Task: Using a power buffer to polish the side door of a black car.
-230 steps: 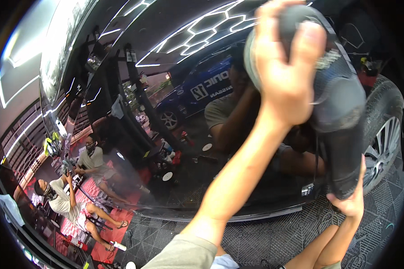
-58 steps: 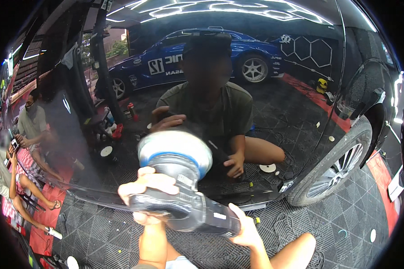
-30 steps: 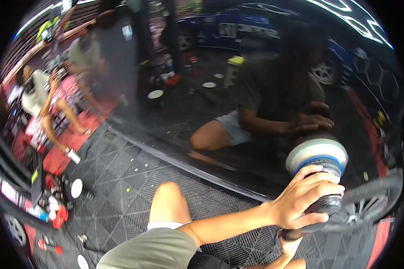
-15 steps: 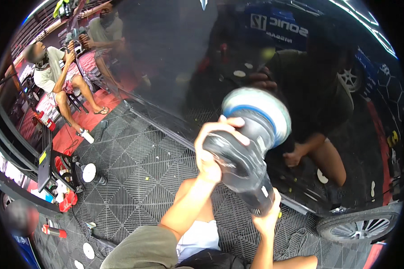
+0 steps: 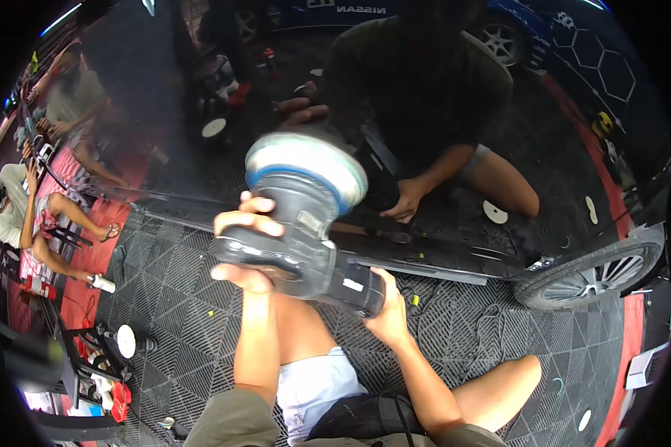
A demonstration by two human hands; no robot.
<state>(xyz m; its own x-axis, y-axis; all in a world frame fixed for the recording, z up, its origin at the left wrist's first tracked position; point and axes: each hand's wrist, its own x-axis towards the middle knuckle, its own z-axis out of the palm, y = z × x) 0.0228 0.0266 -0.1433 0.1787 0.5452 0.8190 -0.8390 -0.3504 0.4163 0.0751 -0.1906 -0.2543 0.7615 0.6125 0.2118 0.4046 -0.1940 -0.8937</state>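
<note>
In both hands I hold a black polisher (image 5: 306, 235) with a blue-rimmed, pale round pad (image 5: 306, 160). The pad's edge is blurred, and it faces the glossy black car side panel (image 5: 194, 167); whether its whole face touches is hidden. My left hand (image 5: 238, 222) wraps round the looped front handle, fingers over the top and thumb below. At the rear end of the body, my right hand (image 5: 388, 313) is closed round the grip. The panel mirrors my arms, my legs and a blue car.
A wheel (image 5: 593, 276) stands at the right. Low on the left is a black cart (image 5: 78, 357) with bottles, beside a white round pad (image 5: 126, 340). Another person (image 5: 15, 197) sits at far left. A cable (image 5: 488, 320) lies on the ribbed dark floor tiles (image 5: 186, 298).
My view has turned right, so the seated person and cart appear farther left. The polisher now appears lower left in the picture, its grip turned more sideways. Both hands keep their hold.
</note>
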